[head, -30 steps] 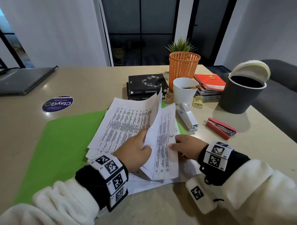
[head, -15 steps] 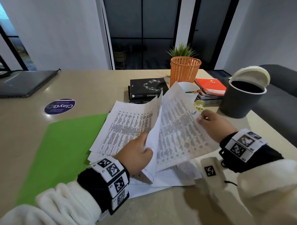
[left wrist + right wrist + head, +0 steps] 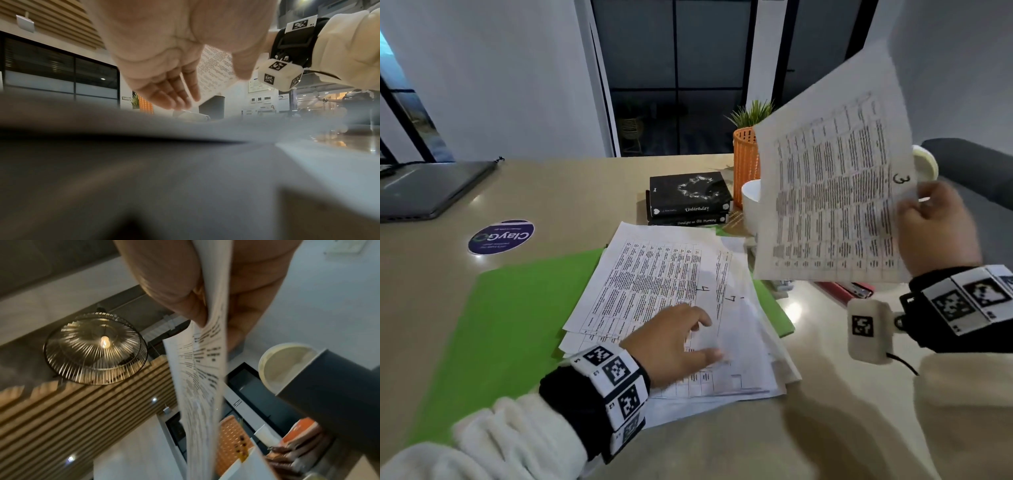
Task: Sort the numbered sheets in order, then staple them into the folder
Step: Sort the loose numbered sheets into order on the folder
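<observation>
A loose pile of printed sheets (image 3: 661, 291) lies on an open green folder (image 3: 517, 315) on the table; the top sheet is marked 4. My left hand (image 3: 674, 339) rests on the pile's near part with fingers straight and spread; the left wrist view shows the same left hand (image 3: 170, 91) flat over the paper. My right hand (image 3: 935, 229) pinches the sheet marked 3 (image 3: 832, 192) by its right edge and holds it up in the air at the right. In the right wrist view, thumb and fingers clamp that sheet (image 3: 203, 369) edge-on.
A white stapler (image 3: 780, 284) and a red stapler (image 3: 849, 291) lie mostly hidden under the raised sheet. Behind stand a white mug (image 3: 751, 205), an orange basket (image 3: 746, 161), black books (image 3: 688, 198), a closed laptop (image 3: 431, 188) and a round sticker (image 3: 500, 236).
My right hand has drawn sheet 3 out of the pile and lifted it up and to the right. My left hand let go of the lifted pages and now lies flat on the pile.
</observation>
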Demonstrator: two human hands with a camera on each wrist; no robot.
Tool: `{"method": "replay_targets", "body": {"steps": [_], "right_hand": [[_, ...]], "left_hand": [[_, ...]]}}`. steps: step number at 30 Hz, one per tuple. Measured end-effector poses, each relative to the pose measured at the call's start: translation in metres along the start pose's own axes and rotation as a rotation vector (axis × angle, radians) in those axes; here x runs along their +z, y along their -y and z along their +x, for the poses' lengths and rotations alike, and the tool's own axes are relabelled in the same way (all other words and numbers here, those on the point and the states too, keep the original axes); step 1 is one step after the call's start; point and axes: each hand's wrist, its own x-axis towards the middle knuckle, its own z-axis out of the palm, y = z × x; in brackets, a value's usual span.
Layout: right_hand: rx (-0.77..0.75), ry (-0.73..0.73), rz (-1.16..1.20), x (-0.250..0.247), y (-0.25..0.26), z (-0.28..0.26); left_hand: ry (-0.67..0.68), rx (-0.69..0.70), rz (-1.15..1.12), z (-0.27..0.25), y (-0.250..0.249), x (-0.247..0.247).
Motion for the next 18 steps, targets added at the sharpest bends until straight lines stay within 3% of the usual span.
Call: {"method": "replay_targets", "body": {"steps": [3, 6, 10, 18], "right_hand": [[0.007, 0.012, 0.047, 0.002, -0.001, -0.002], [0.027, 0.046, 0.064, 0.008, -0.005, -0.005], [0.052, 0.095, 0.057, 0.016, -0.012, -0.011], [0.104, 0.164, 0.065, 0.028, -0.015, -0.021]], "left_hand": [[-0.059, -0.031, 0.167, 0.003, 0.005, -0.001], [0.027, -0.125, 0.265, 0.004, 0.008, 0.0], [0.083, -0.157, 0.279, 0.003, 0.008, 0.001], [0.053, -0.114, 0.312, 0.004, 0.014, 0.002]]}}
